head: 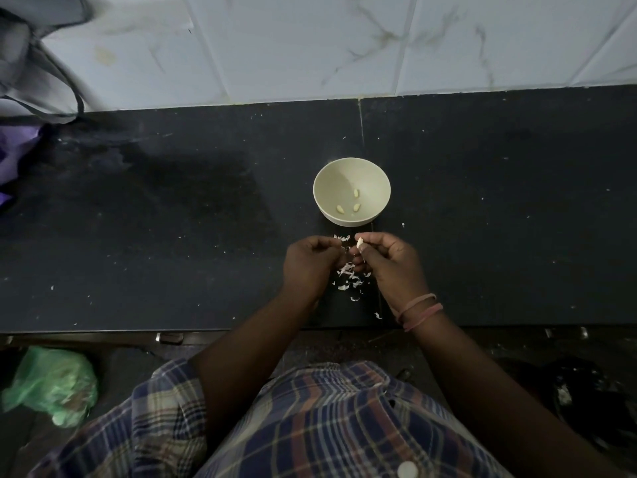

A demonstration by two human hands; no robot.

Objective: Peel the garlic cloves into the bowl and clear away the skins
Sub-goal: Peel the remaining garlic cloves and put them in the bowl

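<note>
Cream bowl [351,191] upright on dark counter [172,219], three peeled cloves [356,193] inside. Just in front of bowl: right hand [387,262] pinching one garlic clove [360,242] at fingertips; left hand [310,263] curled, grip contents unclear. Loose skins [348,274] scattered on counter below both hands, near bowl.

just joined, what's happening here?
A person is peeling garlic at a dark counter. The right hand pinches a garlic clove at its fingertips; the left hand is right beside it, apparently pulling skin off. Three peeled cloves already lie in the cream bowl just beyond the hands. Loose skins are scattered on the counter under and between the hands, not yet cleared.
</note>
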